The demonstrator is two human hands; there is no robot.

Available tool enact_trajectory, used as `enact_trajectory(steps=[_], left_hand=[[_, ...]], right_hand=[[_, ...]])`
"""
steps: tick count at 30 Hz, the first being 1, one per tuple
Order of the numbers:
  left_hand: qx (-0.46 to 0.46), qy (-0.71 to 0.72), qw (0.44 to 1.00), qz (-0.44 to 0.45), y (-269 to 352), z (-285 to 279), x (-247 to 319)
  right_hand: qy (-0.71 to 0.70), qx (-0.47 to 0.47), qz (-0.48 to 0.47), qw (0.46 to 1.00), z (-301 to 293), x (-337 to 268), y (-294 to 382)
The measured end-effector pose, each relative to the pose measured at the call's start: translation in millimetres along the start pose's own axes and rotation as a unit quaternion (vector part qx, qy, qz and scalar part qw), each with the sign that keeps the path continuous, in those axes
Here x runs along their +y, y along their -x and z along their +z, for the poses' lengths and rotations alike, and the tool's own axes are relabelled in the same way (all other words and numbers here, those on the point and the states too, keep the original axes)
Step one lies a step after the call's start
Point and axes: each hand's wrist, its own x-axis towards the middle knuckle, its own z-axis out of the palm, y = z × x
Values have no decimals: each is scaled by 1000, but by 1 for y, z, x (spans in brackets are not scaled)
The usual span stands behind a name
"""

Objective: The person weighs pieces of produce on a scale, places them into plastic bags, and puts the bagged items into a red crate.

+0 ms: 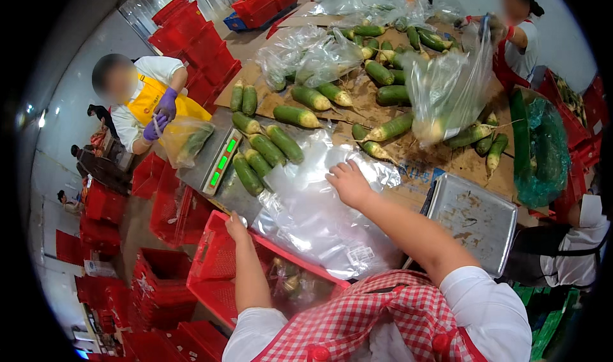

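Observation:
My right hand [352,184] lies palm down with spread fingers on a stack of clear plastic bags [325,213] that bears a printed label. My left hand [236,227] is at the rim of a red plastic crate [210,247], beside a small shiny whitish thing; its grip is partly hidden. Bagged produce [292,280] lies inside this crate. Just beyond the bags, several green radishes [266,149] with pale tips are grouped on the metal tabletop. A scale display [222,162] with lit green panels stands to their left.
Loose radishes [393,127] and bagged ones [311,55] cover the cardboard. A metal scale pan [471,223] sits at right. One co-worker [165,98] in purple gloves holds a bagged radish; another [517,41] lifts a plastic bag. Red crates [163,280] stand at left.

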Motion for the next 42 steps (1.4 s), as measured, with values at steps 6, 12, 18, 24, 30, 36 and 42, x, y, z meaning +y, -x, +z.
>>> enact_trajectory(steps=[6, 12, 18, 24, 30, 36, 42], left_hand=[[33, -71, 992, 100, -10, -2, -48], [-70, -625, 759, 170, 36, 22, 35], [-77, -698, 703, 113, 39, 26, 37], [-70, -372, 882, 279, 101, 56, 89], [-707, -120, 692, 86, 346, 83, 196], [-759, 79, 643, -67, 407, 109, 191], [-673, 413, 520, -326, 387, 124, 243]], right_hand=[[-176, 112, 17, 978, 3, 0, 33], [-288, -59, 23, 956, -68, -24, 61], [-534, -109, 349, 762, -167, -15, 97], [-716, -8, 389, 579, -199, -18, 142], [-660, 107, 363, 649, -187, -37, 151], [-426, 129, 355, 822, -219, -39, 187], [-509, 517, 467, 505, -254, -7, 284]])
